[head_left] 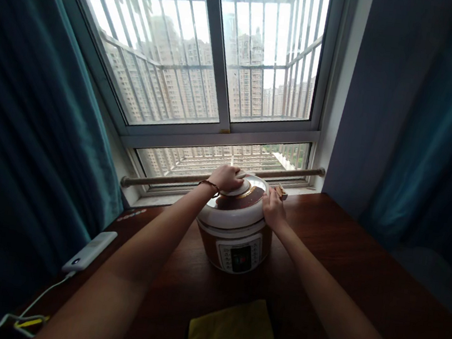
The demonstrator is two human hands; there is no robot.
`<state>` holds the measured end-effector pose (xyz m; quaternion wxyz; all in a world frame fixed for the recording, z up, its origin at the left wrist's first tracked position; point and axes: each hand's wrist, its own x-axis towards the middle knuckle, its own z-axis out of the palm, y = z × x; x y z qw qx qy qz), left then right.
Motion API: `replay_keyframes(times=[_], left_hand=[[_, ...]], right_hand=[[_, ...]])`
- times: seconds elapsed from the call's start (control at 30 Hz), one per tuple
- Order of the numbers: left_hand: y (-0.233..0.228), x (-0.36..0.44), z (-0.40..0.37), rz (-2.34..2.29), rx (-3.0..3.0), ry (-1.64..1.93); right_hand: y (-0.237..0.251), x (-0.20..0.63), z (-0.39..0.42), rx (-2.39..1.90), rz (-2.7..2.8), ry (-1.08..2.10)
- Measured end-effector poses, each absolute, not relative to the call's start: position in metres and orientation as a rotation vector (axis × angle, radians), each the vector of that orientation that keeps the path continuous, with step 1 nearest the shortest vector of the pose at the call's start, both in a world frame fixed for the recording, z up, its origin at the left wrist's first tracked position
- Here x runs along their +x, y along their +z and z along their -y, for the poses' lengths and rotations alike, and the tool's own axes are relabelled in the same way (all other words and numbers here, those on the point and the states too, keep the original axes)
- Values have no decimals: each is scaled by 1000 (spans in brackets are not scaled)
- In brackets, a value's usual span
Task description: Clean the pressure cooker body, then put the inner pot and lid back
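Observation:
An electric pressure cooker [235, 221] stands upright on the wooden table, brown-bodied with a white rim and a control panel [241, 256] facing me. On top of its lid [252, 197], my left hand [227, 180] is closed around the lid handle [238, 188]; a dark band circles that wrist. My right hand [274, 207] is closed at the cooker's right edge, its fingers against the rim by a small projecting side part [280, 191]. My palms and the undersides of both grips are hidden.
A folded yellow cloth [233, 336] lies in front of the cooker on the table [322, 261]. To the left are a white power strip [90, 251] and its cable [42, 295]. A rail [292, 174] and a barred window stand behind, with blue curtains [49, 111] at the sides.

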<state>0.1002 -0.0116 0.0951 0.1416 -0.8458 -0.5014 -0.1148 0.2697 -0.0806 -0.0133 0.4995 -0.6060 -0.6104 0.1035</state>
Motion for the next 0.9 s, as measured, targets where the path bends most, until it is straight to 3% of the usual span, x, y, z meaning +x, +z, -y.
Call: replay_keyframes(times=[0.33, 0.77, 0.9], left_hand=[[97, 96, -1, 1247, -2532, -326], [84, 109, 15, 1540, -2312, -341], [80, 110, 20, 1541, -2312, -344]], right_hand=[[-27, 262, 79, -1432, 1412, 154], [-21, 277, 76, -1490, 1543, 196], [-30, 278, 72, -1398, 1574, 53]])
